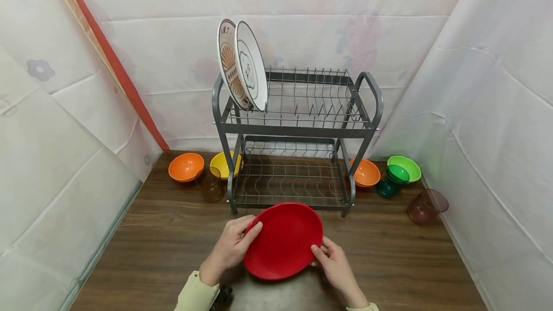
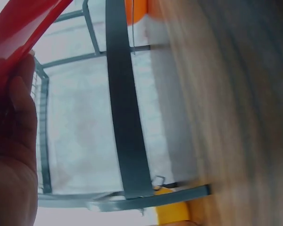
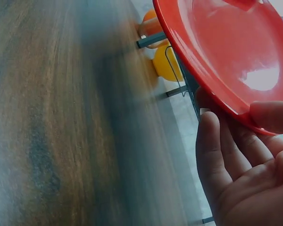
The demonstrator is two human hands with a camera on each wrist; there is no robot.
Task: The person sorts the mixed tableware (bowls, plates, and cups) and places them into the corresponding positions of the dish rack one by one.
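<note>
Both hands hold a red plate (image 1: 285, 241) above the table, in front of a grey two-tier dish rack (image 1: 298, 131). My left hand (image 1: 231, 244) grips the plate's left rim, thumb on the upper face and fingers behind. On the lower right rim, my right hand (image 1: 334, 265) pinches the edge between thumb and fingers. The right wrist view shows the same plate (image 3: 221, 56) close up, with the thumb on its rim and the fingers under it. Two patterned plates stand on edge at the upper tier's left end, the nearer a white plate (image 1: 252, 66).
Left of the rack are an orange bowl (image 1: 186, 167), a yellow bowl (image 1: 221, 164) and a brown glass (image 1: 211, 187). On its right are another orange bowl (image 1: 366, 173), a green bowl (image 1: 408, 167), a teal glass (image 1: 390, 184) and a purplish glass (image 1: 425, 207). Cloth walls enclose the table (image 1: 142, 258).
</note>
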